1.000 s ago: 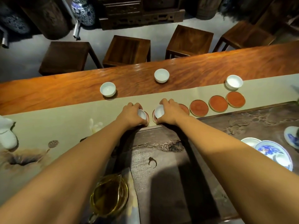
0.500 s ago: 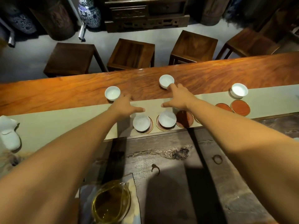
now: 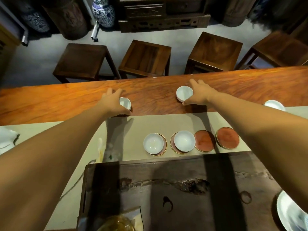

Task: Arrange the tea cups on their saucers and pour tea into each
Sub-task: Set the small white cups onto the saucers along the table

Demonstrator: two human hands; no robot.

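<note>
Two white tea cups (image 3: 153,143) (image 3: 184,140) sit on red saucers on the beige runner (image 3: 150,122). To their right lie two bare red saucers (image 3: 204,142) (image 3: 227,137). Out on the wooden counter, my left hand (image 3: 112,102) wraps around a white cup (image 3: 125,103). My right hand (image 3: 199,94) grips another white cup (image 3: 184,93), which is tilted toward me. A further white cup (image 3: 274,104) peeks out behind my right forearm.
A dark carved tea tray (image 3: 183,189) lies nearest me. A glass pitcher of tea (image 3: 116,224) is at the bottom edge, a blue-and-white dish (image 3: 290,212) at bottom right, a white object (image 3: 6,137) at far left. Wooden stools (image 3: 145,57) stand beyond the counter.
Both hands let go of the two cups set on the saucers and reached out to the counter. Each hand now closes on a far cup.
</note>
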